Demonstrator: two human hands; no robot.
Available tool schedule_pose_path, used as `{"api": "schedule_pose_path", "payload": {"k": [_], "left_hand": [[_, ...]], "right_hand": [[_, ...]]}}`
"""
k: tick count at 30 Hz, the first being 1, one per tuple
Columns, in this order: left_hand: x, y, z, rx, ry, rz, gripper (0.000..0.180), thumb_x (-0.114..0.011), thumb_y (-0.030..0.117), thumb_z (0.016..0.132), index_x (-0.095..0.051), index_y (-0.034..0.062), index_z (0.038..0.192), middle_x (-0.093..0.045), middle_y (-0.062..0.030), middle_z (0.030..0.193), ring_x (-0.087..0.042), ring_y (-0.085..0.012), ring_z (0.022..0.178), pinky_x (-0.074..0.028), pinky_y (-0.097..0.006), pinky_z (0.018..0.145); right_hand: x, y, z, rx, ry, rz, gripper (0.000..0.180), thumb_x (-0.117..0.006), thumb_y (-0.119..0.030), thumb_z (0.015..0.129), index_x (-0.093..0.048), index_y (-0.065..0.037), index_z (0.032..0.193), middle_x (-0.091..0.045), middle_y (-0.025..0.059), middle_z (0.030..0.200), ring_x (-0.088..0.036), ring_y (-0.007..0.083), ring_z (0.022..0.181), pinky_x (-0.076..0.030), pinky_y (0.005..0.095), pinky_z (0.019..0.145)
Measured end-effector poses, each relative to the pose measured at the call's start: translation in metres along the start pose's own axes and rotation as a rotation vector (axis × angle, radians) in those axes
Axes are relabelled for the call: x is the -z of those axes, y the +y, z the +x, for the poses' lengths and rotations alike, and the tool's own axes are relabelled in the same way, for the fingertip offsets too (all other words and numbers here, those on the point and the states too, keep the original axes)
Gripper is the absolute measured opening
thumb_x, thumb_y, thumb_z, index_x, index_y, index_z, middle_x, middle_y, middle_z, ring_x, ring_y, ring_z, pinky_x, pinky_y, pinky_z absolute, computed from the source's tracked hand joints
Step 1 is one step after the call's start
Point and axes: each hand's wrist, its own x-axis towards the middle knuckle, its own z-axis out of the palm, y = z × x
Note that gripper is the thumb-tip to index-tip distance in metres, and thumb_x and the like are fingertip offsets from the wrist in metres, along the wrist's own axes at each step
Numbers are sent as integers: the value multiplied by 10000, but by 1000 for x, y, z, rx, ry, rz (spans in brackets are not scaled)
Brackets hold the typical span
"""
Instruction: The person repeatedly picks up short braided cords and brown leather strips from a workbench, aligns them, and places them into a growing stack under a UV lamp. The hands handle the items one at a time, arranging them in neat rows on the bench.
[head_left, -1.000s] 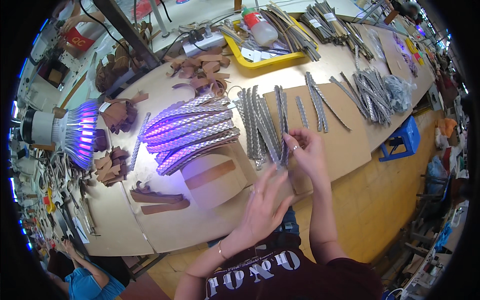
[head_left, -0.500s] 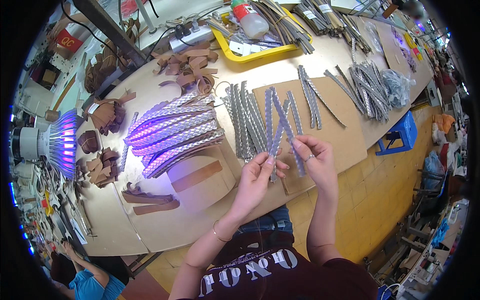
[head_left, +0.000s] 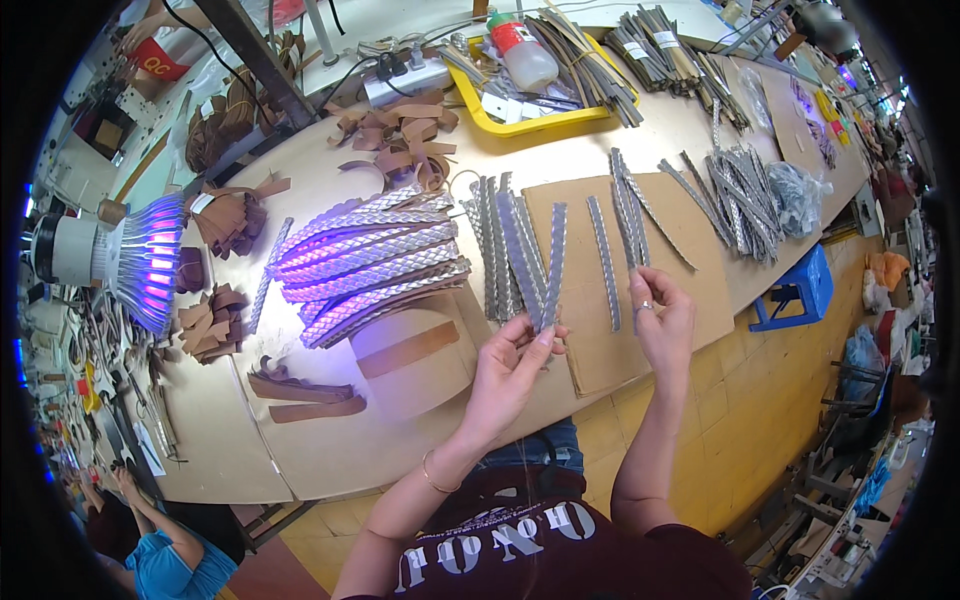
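Observation:
Two grey-silver braided strips [head_left: 553,262] stand up in a V from my left hand [head_left: 510,368], pinched near their lower ends between thumb and fingers. My right hand [head_left: 664,322] is closed on the near end of another braided strip [head_left: 634,262], which lies over the brown cardboard sheet [head_left: 690,330] among a few strips there. A single braided strip [head_left: 604,262] rests on the cardboard between my hands. Just beyond my left hand, a row of braided strips [head_left: 492,250] lies at the cardboard's left edge.
A large bundle of braided strips [head_left: 370,255] sits under a purple-lit lamp [head_left: 150,262] at left. Brown strip pieces [head_left: 213,322] lie near it. At the back is a yellow tray [head_left: 540,126]; a pile of silver strips [head_left: 742,200] and a blue stool [head_left: 800,288] are at right.
My right hand has moved right with a strip, from beside my left hand to the strips on the cardboard. My left hand keeps its strips, now spread in a V.

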Motion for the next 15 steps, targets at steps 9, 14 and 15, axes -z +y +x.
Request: {"api": "schedule_pose_path", "payload": {"k": [9, 14, 15], "left_hand": [[13, 7, -3, 262, -167, -195, 274, -565, 214, 987, -652, 12, 1150, -700, -88, 1034, -654, -121, 858, -490, -270, 835], [17, -2, -5, 251, -178, -372, 392, -409, 263, 1043, -559, -18, 1271, -679, -140, 1094, -658, -170, 908, -530, -299, 842], [18, -5, -5, 269, -167, -358, 402, -401, 270, 1046, -550, -23, 1278, -673, -143, 1109, -652, -170, 929, -522, -305, 860]], "right_hand": [[-10, -60, -16, -243, -616, 847, 238, -671, -194, 913, -686, -15, 1070, -629, -13, 777, -500, 27, 633, -387, 185, 560], [-16, -66, -10, -254, -361, 713, 213, -674, -167, 911, -695, 11, 1027, -617, -6, 716, -500, 37, 572, -387, 187, 531], [-16, -64, -9, -288, -304, 688, 208, -674, -162, 910, -696, 14, 1018, -615, -5, 708, -501, 40, 563, -387, 189, 525]]}}
